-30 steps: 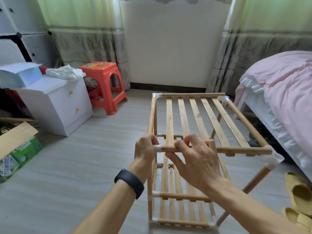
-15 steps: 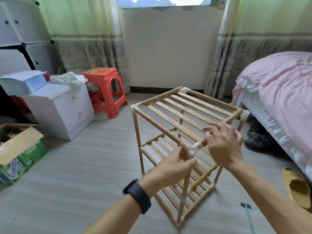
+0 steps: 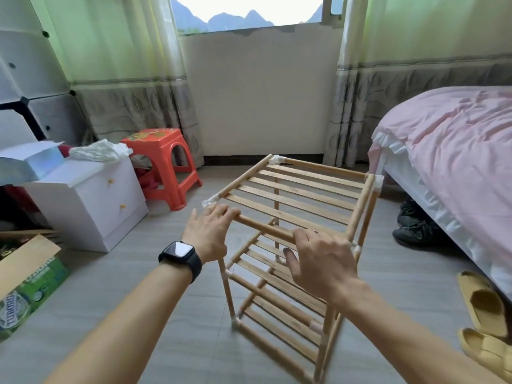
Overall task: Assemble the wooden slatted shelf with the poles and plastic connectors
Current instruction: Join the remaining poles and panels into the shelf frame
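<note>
The wooden slatted shelf (image 3: 299, 200) stands upright on the floor in the middle of the room, three tiers of slats joined by poles and white plastic connectors (image 3: 209, 202). My left hand (image 3: 208, 231), with a black watch on the wrist, rests its straight fingers on the near top rail beside the left corner connector. My right hand (image 3: 318, 261) lies over the same rail further right, fingers loosely spread and the thumb off the wood. Its fingertips are partly hidden behind the rail.
A white bedside cabinet (image 3: 91, 200) and an orange plastic stool (image 3: 163, 162) stand to the left, a cardboard box (image 3: 25, 278) nearer. A bed with a pink cover (image 3: 454, 151) runs along the right, with dark shoes (image 3: 412, 231) and yellow slippers (image 3: 482, 306) beside it.
The shelf has been turned about its upright axis on the floor. Both hands left the near corner connector and now rest spread along the near top rail.
</note>
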The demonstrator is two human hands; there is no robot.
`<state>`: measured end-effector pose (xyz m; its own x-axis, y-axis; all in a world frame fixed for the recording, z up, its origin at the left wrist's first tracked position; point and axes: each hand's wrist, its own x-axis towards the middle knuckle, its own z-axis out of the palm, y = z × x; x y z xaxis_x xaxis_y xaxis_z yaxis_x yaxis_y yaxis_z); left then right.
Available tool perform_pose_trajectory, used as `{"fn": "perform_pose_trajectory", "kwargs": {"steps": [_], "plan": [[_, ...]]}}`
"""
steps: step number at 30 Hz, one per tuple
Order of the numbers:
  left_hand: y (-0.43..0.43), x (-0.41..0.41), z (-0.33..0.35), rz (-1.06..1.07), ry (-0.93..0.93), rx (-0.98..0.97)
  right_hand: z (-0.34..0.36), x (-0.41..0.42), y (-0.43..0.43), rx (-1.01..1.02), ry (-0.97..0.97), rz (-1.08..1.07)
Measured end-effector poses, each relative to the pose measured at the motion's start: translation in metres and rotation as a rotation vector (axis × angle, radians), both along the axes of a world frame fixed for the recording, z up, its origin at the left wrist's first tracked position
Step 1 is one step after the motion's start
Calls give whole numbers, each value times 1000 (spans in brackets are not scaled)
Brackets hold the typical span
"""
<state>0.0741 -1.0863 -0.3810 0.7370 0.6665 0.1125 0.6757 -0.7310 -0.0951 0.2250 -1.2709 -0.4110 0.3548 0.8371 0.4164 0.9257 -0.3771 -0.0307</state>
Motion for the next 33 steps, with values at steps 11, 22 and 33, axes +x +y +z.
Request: {"fn": "perform_pose_trajectory", "kwargs": {"steps": [11,22,33], "plan": [[-15,4,-11,-155,-45,38,13,86,-24,-185,54,-156],[-22,28,-19,-79,-132,39,17,103,-13,-246,-26,-64],[-28,23,-16,-88,-121,88,2,99,-17,-123,-32,-72]]}}
